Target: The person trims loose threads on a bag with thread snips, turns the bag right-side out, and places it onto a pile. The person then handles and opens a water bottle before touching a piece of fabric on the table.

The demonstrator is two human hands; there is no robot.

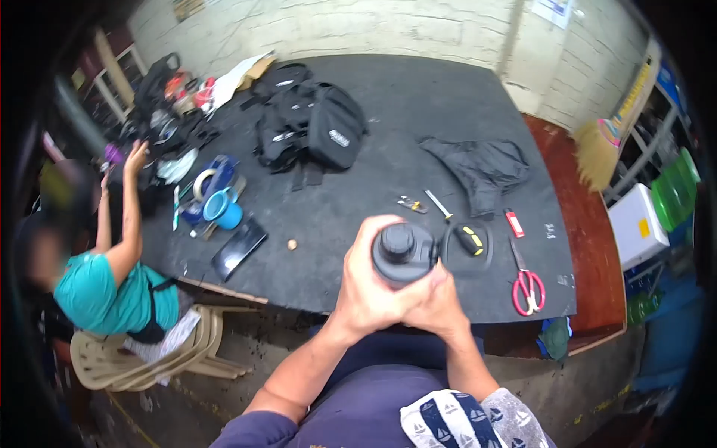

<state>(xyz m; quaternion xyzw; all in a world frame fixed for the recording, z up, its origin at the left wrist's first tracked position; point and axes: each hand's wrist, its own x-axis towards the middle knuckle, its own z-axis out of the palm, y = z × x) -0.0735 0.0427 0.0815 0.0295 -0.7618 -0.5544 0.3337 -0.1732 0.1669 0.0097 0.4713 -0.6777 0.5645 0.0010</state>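
A dark bottle [404, 252] with a black screw cap stands upright between my hands, above the table's near edge. My left hand [364, 287] is wrapped round its left side, the thumb crossing the front. My right hand [437, 302] grips the lower right of the bottle, its fingers partly hidden behind the left thumb. Just beyond lies a dark tray [482, 263] with a black and yellow tool [469, 240] in it. Near it are a screwdriver [439, 204], a small cutter-like tool [412, 204], a red and white box [514, 223] and red-handled scissors [528, 290].
A black backpack [336, 127] and black cloth [485, 168] lie on the dark table [403, 97]. At left are a blue mug [224, 209], a phone-like slab [240, 249] and a seated person [112, 291] in teal with raised arms. A broom [601, 149] hangs at right.
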